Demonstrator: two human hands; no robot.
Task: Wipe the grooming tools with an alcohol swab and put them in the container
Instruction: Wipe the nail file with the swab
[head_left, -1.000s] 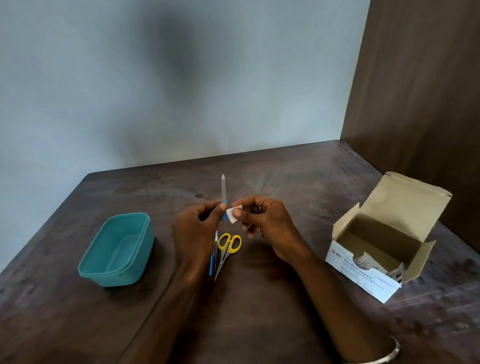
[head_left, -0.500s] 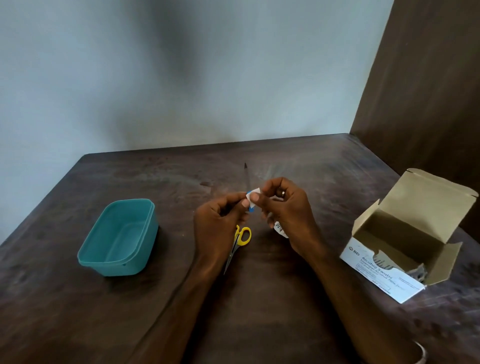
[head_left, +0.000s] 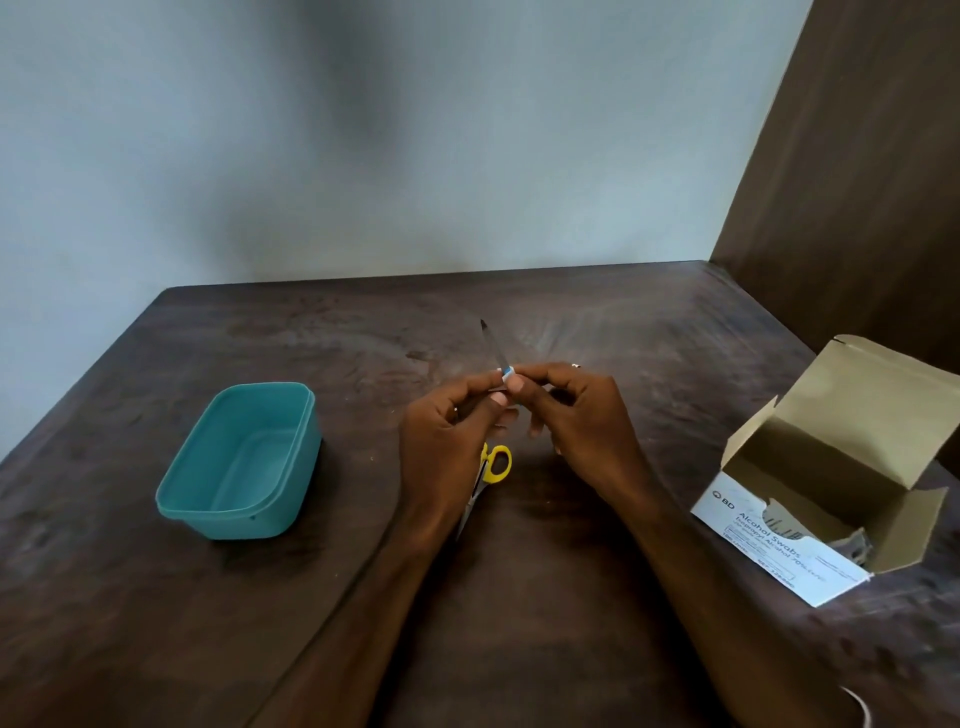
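My left hand (head_left: 447, 441) grips the blue handle of a thin metal nail file (head_left: 493, 345), whose blade points up and away. My right hand (head_left: 582, 421) pinches a small white alcohol swab (head_left: 508, 372) against the base of the blade. Under my left hand lie yellow-handled scissors (head_left: 494, 464), partly hidden by the wrist. The teal plastic container (head_left: 244, 462) stands open and empty to the left, apart from both hands.
An open cardboard box of alcohol swabs (head_left: 821, 499) sits at the right, near the table's edge, with a torn front. A dark wooden panel rises behind it. A pale wall backs the dark wooden table (head_left: 519, 623).
Both hands shifted slightly in view and the file tilted left. The swab, earlier beside the handle, is now pressed on the blade's base. The blue tool next to the scissors is now hidden.
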